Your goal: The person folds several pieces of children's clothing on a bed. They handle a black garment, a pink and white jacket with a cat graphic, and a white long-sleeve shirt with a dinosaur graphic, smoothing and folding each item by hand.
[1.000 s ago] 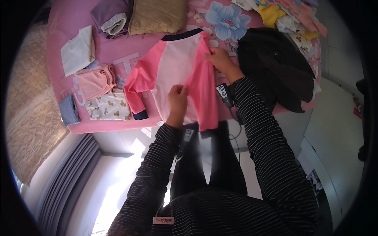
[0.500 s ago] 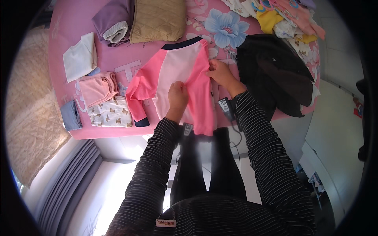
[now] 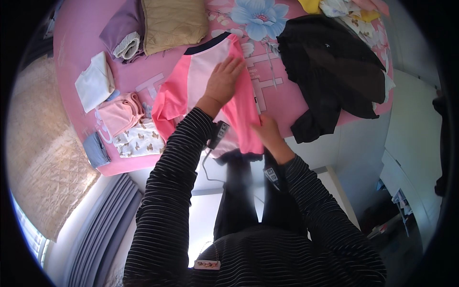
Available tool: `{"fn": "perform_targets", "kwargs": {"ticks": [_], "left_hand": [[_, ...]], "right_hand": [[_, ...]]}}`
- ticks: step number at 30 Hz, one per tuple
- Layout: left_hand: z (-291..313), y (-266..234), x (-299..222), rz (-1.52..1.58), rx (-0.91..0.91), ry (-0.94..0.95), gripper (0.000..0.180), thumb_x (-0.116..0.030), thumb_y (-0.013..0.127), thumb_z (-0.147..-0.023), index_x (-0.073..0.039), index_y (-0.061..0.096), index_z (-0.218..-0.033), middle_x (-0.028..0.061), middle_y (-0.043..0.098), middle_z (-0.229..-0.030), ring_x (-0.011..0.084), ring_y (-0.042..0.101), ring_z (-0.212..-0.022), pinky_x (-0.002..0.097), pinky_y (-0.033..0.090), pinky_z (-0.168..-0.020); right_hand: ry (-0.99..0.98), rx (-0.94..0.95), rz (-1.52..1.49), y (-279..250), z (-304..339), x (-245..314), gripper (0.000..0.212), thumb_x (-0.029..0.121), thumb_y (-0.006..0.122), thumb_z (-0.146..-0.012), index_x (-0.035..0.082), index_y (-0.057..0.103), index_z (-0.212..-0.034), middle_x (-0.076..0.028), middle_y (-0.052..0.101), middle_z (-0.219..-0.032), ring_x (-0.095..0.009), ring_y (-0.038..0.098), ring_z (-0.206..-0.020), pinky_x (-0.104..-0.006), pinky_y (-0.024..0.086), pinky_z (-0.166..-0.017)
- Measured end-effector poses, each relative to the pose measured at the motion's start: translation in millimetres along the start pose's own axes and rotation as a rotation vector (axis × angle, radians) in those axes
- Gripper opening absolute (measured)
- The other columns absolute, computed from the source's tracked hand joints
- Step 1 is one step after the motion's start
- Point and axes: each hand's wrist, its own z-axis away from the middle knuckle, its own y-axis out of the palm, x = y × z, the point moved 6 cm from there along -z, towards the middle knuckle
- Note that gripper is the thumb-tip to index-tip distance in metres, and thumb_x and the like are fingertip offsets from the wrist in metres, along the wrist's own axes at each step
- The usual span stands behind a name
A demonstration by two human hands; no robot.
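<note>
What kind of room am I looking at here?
Likely a room in a home, perhaps a bedroom: a pink floral cover, folded clothes and a grey pleated curtain.

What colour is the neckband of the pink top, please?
The neckband is dark navy blue; it shows best in the head view.

I see bright pink sleeves, a pale pink panel and a navy collar on the shirt before me; my own top is black with thin white stripes. The pink cover carries a blue flower, and a white cloth has a brown bear print.
</note>
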Motion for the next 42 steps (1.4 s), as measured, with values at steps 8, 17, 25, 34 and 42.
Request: {"fn": "perform_targets", "kwargs": {"ticks": [8, 17, 25, 34, 42], "left_hand": [[0, 23, 30, -0.159, 0.167, -0.096, 0.054, -0.006, 0.037, -0.08, -0.016, 0.032, -0.133, 0.0004, 0.031, -0.139, 0.0178, 0.026, -0.129, 0.0459, 0.021, -0.103], [69, -28, 11, 0.146, -0.389, -0.435, 0.021, -0.015, 0.064, -0.073, 0.0, 0.051, -0.081, 0.0139, 0.051, -0.077, 0.0297, 0.051, -0.073, 0.037, 0.042, -0.063], [142, 33, -26, 0.499, -0.027, -0.992, 0.022, -0.021, 0.061, -0.077, 0.0, 0.063, -0.079, 0.0115, 0.059, -0.059, 0.0195, 0.059, -0.054, 0.0301, 0.045, -0.053], [148, 43, -9, 0.588, -0.112, -0.942, 0.016, -0.011, 0.052, -0.079, 0.003, 0.06, -0.077, 0.0097, 0.058, -0.057, 0.0161, 0.057, -0.051, 0.0282, 0.044, -0.05], [156, 53, 0, 0.891, -0.016, -1.09, 0.012, -0.005, 0.049, -0.08, 0.004, 0.057, -0.079, 0.0078, 0.057, -0.058, 0.013, 0.052, -0.047, 0.0259, 0.042, -0.046]], "right_hand": [[-0.019, -0.225, 0.092, -8, 42, -40, 0.025, 0.019, 0.059, -0.076, -0.003, 0.056, -0.09, -0.02, 0.058, -0.075, -0.031, 0.059, -0.071, -0.0356, 0.046, -0.064], [-0.021, -0.328, -0.093, 0, 65, -48, 0.02, 0.013, 0.062, -0.075, -0.001, 0.053, -0.086, -0.014, 0.057, -0.076, -0.025, 0.059, -0.069, -0.0319, 0.047, -0.064], [-0.456, -0.489, 0.398, -2, 96, -14, 0.028, 0.008, 0.066, -0.066, 0.005, 0.049, -0.088, -0.009, 0.05, -0.076, -0.028, 0.05, -0.069, -0.0388, 0.039, -0.059], [-0.493, -0.47, 0.777, 15, 76, -21, 0.018, 0.014, 0.063, -0.068, 0.009, 0.054, -0.082, -0.006, 0.051, -0.075, -0.027, 0.05, -0.074, -0.04, 0.035, -0.061], [-0.307, -0.346, 0.404, -5, 75, -47, 0.01, 0.002, 0.06, -0.069, 0.006, 0.054, -0.077, -0.009, 0.055, -0.07, -0.026, 0.057, -0.063, -0.0338, 0.047, -0.055]]}}
